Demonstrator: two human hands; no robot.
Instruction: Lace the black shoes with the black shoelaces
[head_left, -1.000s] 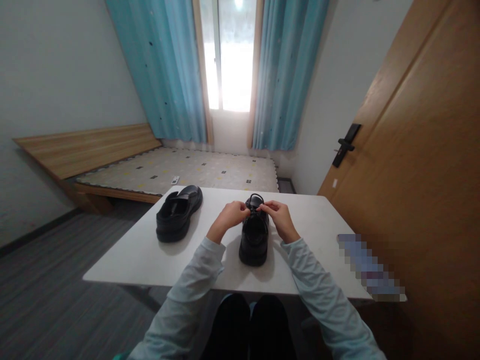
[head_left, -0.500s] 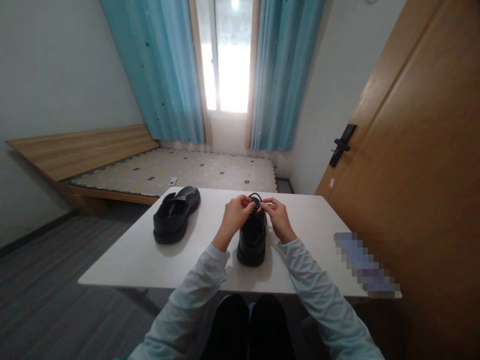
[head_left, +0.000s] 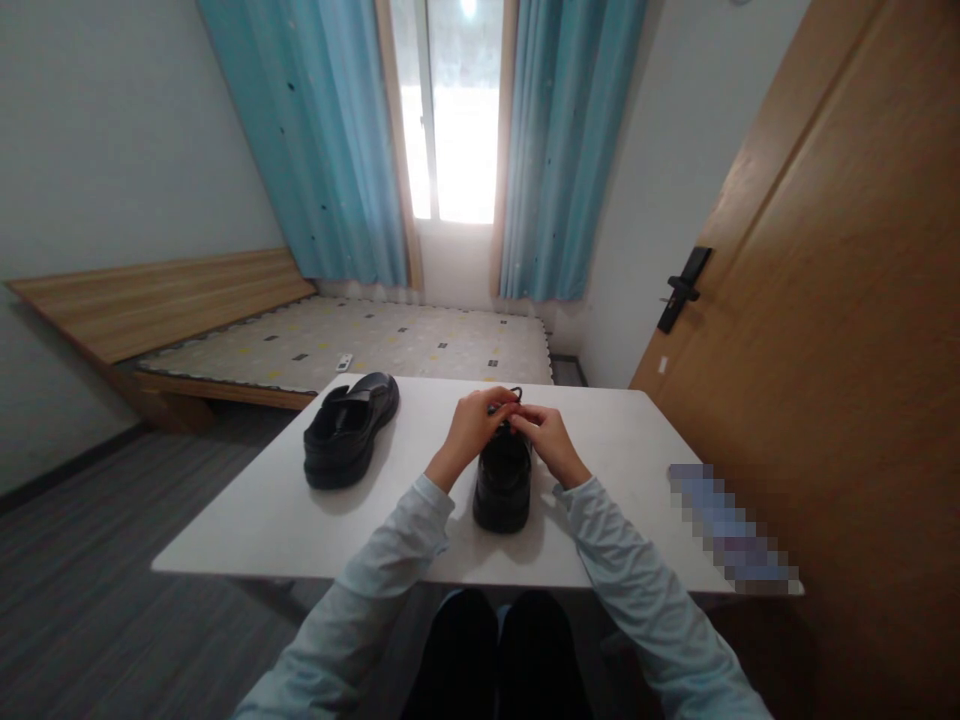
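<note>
A black shoe (head_left: pixel 502 497) stands on the white table (head_left: pixel 420 540) right before me, its heel toward me and its opening facing up. Over its front part my two hands meet. My left hand (head_left: pixel 478 422) is closed in a pinch on the black shoelace (head_left: pixel 517 393), part of which curves up behind the fingers. From the other side, my right hand (head_left: pixel 547 436) pinches at the same lace, fingertips touching those of the left. The fingers hide the shoe's tongue and toe. A second black shoe (head_left: pixel 337 470) rests apart on the left.
A blurred-out flat bluish thing (head_left: pixel 735 530) lies along the table's right edge. Behind the table is a bed (head_left: pixel 420 335) with a small white remote-like object (head_left: pixel 344 363) on it. A wooden door (head_left: pixel 825 300) stands to the right.
My hands have drawn together over the shoe, the right moving slightly left. The raised lace loop has become smaller and is mostly covered by fingers. Both shoes keep their places.
</note>
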